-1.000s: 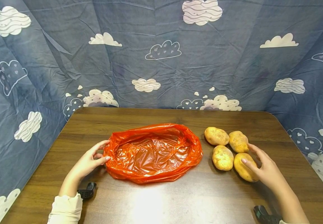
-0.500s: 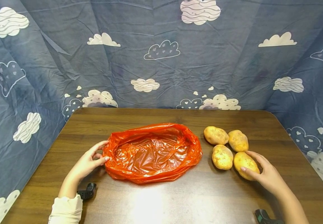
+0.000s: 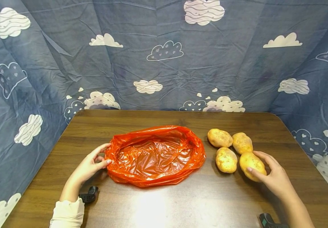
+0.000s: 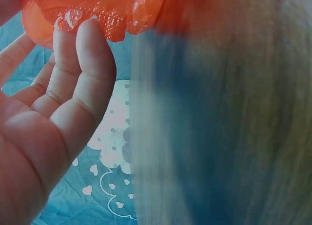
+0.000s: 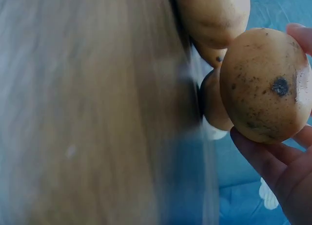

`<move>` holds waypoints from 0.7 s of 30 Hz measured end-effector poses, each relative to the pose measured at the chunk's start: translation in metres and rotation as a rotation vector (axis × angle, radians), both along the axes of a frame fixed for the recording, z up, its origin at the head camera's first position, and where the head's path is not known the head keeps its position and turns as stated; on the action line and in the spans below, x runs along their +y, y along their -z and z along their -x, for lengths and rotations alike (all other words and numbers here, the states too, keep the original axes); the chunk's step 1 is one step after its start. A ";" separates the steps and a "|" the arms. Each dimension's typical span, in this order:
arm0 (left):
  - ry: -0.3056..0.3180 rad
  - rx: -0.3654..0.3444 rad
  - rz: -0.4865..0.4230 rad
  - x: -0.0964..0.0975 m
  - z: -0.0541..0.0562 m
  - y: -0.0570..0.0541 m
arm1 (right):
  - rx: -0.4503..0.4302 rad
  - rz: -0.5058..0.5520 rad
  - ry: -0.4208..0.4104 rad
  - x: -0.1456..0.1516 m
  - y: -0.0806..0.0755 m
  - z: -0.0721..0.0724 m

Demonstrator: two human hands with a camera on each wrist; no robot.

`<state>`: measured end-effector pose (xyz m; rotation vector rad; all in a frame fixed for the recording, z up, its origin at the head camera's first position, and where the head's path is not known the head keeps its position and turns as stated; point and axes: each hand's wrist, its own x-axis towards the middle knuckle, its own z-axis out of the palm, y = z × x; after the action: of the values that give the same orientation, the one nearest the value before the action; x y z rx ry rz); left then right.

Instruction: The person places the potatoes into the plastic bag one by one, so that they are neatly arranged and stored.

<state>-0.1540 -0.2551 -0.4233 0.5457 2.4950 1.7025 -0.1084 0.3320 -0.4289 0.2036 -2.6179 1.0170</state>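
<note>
A red plastic bag [image 3: 155,158] lies on the table, its mouth spread wide and facing up. At its left end my left hand [image 3: 91,163] holds the rim, thumb and fingertips against the film; in the left wrist view the curved fingers [image 4: 92,64] meet the crinkled plastic. My right hand [image 3: 275,174] grips a yellow-brown potato [image 3: 252,166] between thumb and fingers. A dark spot marks this potato's skin in the right wrist view. Three more potatoes lie close by: one at the back left [image 3: 220,138], one behind [image 3: 242,143] and one to the left [image 3: 226,160].
The wooden table [image 3: 181,205] has a bright glare near its front. A blue curtain [image 3: 164,69] with white clouds rises behind it and along both sides. Black wrist cameras sit at the left wrist [image 3: 89,194] and the right wrist [image 3: 269,220].
The right hand's fingers have closed round the front right potato and shifted it slightly right and up. The left hand and the bag stay in place.
</note>
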 end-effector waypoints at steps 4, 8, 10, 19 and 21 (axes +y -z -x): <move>0.000 0.001 -0.005 0.001 0.000 0.000 | 0.053 0.023 -0.019 -0.006 -0.006 0.003; 0.000 0.005 -0.005 0.001 0.000 0.001 | 0.088 0.037 -0.035 -0.013 -0.012 0.007; -0.004 0.009 0.001 0.000 0.000 0.001 | 0.101 0.048 -0.047 -0.017 -0.015 0.010; -0.007 0.002 0.020 0.001 0.000 0.000 | 0.165 0.070 -0.109 -0.044 -0.023 0.026; -0.007 0.001 0.020 0.001 0.000 0.000 | 0.179 0.075 -0.131 -0.055 -0.031 0.027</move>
<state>-0.1539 -0.2543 -0.4228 0.5370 2.5146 1.6778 -0.1358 0.2773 -0.3979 0.4321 -2.4266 1.0842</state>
